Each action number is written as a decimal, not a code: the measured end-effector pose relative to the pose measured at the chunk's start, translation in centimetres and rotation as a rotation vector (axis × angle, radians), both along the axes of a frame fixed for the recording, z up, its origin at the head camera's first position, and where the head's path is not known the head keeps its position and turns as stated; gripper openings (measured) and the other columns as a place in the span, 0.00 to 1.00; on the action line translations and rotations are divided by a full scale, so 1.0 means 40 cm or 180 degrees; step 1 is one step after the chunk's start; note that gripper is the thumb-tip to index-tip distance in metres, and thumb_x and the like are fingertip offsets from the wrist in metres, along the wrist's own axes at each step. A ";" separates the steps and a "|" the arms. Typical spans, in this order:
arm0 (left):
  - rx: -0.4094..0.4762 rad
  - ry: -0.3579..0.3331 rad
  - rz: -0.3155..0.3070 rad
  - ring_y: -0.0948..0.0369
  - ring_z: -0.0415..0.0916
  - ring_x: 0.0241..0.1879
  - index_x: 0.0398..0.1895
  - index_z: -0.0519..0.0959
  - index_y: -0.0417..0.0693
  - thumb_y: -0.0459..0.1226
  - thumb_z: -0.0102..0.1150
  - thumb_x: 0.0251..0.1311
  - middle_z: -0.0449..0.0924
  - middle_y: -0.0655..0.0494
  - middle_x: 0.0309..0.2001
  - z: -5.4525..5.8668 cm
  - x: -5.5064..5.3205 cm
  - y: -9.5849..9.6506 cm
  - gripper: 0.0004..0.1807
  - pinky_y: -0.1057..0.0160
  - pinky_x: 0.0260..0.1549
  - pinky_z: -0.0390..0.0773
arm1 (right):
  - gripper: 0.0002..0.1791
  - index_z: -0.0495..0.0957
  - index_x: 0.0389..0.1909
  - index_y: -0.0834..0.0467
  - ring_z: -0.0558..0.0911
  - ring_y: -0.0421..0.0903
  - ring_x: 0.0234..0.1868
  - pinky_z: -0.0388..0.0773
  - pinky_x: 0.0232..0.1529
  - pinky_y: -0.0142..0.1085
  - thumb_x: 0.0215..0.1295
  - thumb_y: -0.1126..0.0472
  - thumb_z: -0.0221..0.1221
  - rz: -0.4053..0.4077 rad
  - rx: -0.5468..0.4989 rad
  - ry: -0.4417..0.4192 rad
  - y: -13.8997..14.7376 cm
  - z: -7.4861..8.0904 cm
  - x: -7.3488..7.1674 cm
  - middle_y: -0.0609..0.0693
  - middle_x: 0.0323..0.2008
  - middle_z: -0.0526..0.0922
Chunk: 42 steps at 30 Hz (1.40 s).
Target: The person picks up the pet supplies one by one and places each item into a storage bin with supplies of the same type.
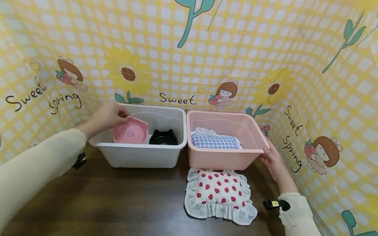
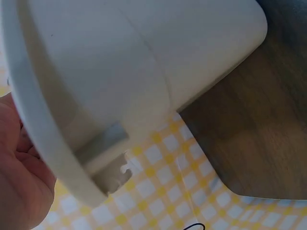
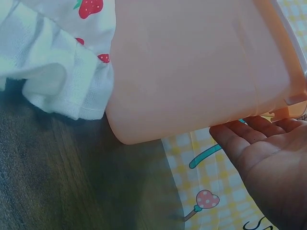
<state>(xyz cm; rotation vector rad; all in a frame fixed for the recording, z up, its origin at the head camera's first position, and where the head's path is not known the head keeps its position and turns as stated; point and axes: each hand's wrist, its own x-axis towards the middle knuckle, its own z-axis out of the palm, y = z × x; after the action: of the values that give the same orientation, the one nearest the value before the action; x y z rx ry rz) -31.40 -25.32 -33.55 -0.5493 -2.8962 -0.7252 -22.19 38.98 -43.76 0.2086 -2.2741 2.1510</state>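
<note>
In the head view my left hand (image 1: 107, 116) pinches the upper edge of a pink cat-eared bowl (image 1: 130, 132) with a paw print. The bowl is tilted up inside the white bin (image 1: 141, 155). Beside it in that bin sits a black cat-eared bowl (image 1: 163, 137), partly hidden by the front wall. My right hand (image 1: 274, 162) holds the pink bin (image 1: 221, 159) at its right front corner, its fingers under the rim. A blue checked pillow (image 1: 215, 141) lies in the pink bin. The left wrist view shows the white bin's outside and part of my hand, the bowl hidden.
A strawberry-print pillow (image 1: 220, 190) with a white frill lies on the dark wooden table (image 1: 118, 200), just in front of the pink bin. Yellow checked cloth (image 1: 165, 65) stands behind the bins and at both sides.
</note>
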 end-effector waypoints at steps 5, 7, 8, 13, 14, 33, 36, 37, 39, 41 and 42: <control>-0.0021 -0.0083 0.0025 0.60 0.82 0.32 0.37 0.89 0.44 0.32 0.70 0.59 0.90 0.51 0.34 -0.018 -0.009 0.007 0.04 0.61 0.31 0.79 | 0.34 0.45 0.83 0.47 0.77 0.37 0.61 0.75 0.57 0.28 0.83 0.47 0.43 -0.0039 0.0057 -0.0028 0.002 0.002 0.003 0.62 0.80 0.51; 0.0008 -0.0082 0.0048 0.60 0.82 0.32 0.36 0.89 0.45 0.32 0.70 0.59 0.90 0.51 0.34 -0.027 -0.014 0.006 0.04 0.61 0.32 0.79 | 0.34 0.45 0.83 0.47 0.77 0.36 0.61 0.75 0.57 0.29 0.83 0.47 0.43 -0.0043 0.0058 -0.0031 0.002 0.002 0.003 0.62 0.80 0.51; 0.0023 -0.0084 0.0053 0.59 0.82 0.32 0.36 0.89 0.45 0.32 0.70 0.59 0.89 0.51 0.34 -0.032 -0.016 0.006 0.04 0.60 0.33 0.79 | 0.35 0.45 0.83 0.47 0.77 0.35 0.60 0.75 0.58 0.29 0.83 0.47 0.43 -0.0043 0.0059 -0.0033 0.002 0.001 0.003 0.62 0.80 0.51; 0.0023 -0.0112 0.0080 0.59 0.81 0.34 0.36 0.89 0.46 0.32 0.70 0.59 0.89 0.53 0.34 -0.054 -0.027 0.004 0.03 0.60 0.34 0.79 | 0.35 0.44 0.83 0.49 0.77 0.33 0.58 0.75 0.58 0.29 0.83 0.47 0.43 -0.0046 0.0033 -0.0049 0.000 0.000 0.003 0.62 0.80 0.51; 0.0022 -0.0107 0.0083 0.59 0.81 0.33 0.36 0.89 0.46 0.32 0.70 0.59 0.89 0.53 0.33 -0.057 -0.029 0.004 0.03 0.60 0.34 0.79 | 0.35 0.44 0.83 0.48 0.77 0.33 0.58 0.75 0.57 0.29 0.83 0.47 0.43 -0.0052 0.0035 -0.0061 0.000 0.001 0.003 0.62 0.80 0.51; -0.0262 0.0055 -0.0049 0.60 0.79 0.31 0.33 0.90 0.46 0.30 0.70 0.56 0.89 0.55 0.31 -0.118 -0.059 0.011 0.03 0.60 0.33 0.78 | 0.35 0.42 0.84 0.50 0.78 0.32 0.56 0.75 0.57 0.29 0.83 0.48 0.42 -0.0069 0.0056 -0.0046 0.003 -0.002 0.002 0.65 0.79 0.50; -0.0241 -0.0061 -0.0019 0.58 0.80 0.33 0.34 0.90 0.44 0.30 0.69 0.57 0.89 0.53 0.32 -0.120 -0.059 0.013 0.04 0.56 0.35 0.79 | 0.35 0.42 0.84 0.50 0.78 0.31 0.56 0.75 0.57 0.28 0.83 0.47 0.42 -0.0064 0.0072 -0.0041 0.004 -0.004 0.001 0.65 0.79 0.49; -0.0217 -0.0108 -0.0002 0.57 0.81 0.34 0.34 0.90 0.43 0.29 0.69 0.57 0.89 0.52 0.33 -0.122 -0.060 0.013 0.04 0.55 0.36 0.80 | 0.36 0.42 0.84 0.50 0.78 0.31 0.56 0.75 0.57 0.29 0.83 0.47 0.42 -0.0055 0.0082 -0.0039 0.005 -0.004 0.001 0.66 0.79 0.49; -0.0147 -0.0194 0.0038 0.55 0.81 0.36 0.35 0.89 0.41 0.29 0.68 0.58 0.89 0.51 0.33 -0.123 -0.057 0.014 0.04 0.52 0.38 0.81 | 0.36 0.41 0.84 0.50 0.78 0.31 0.57 0.75 0.57 0.29 0.83 0.47 0.42 -0.0040 0.0071 -0.0041 0.005 -0.004 0.003 0.65 0.79 0.49; -0.0068 -0.0269 0.0091 0.53 0.81 0.37 0.35 0.89 0.39 0.28 0.67 0.58 0.88 0.49 0.33 -0.124 -0.055 0.014 0.04 0.51 0.39 0.81 | 0.35 0.42 0.84 0.49 0.78 0.31 0.57 0.75 0.57 0.29 0.83 0.47 0.42 -0.0053 0.0054 -0.0043 0.003 -0.004 0.004 0.64 0.79 0.50; -0.0044 -0.0290 0.0112 0.53 0.81 0.38 0.36 0.88 0.38 0.28 0.66 0.59 0.88 0.48 0.33 -0.125 -0.054 0.014 0.04 0.51 0.39 0.81 | 0.35 0.42 0.84 0.49 0.78 0.31 0.57 0.75 0.57 0.29 0.83 0.47 0.42 -0.0069 0.0047 -0.0043 0.002 -0.005 0.004 0.64 0.79 0.50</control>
<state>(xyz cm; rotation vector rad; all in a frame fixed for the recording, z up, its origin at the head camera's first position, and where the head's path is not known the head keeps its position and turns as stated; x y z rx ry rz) -33.56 -24.75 -38.57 -0.4778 -2.9885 -0.7448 -22.03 39.08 -43.95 0.1691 -2.2889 2.1327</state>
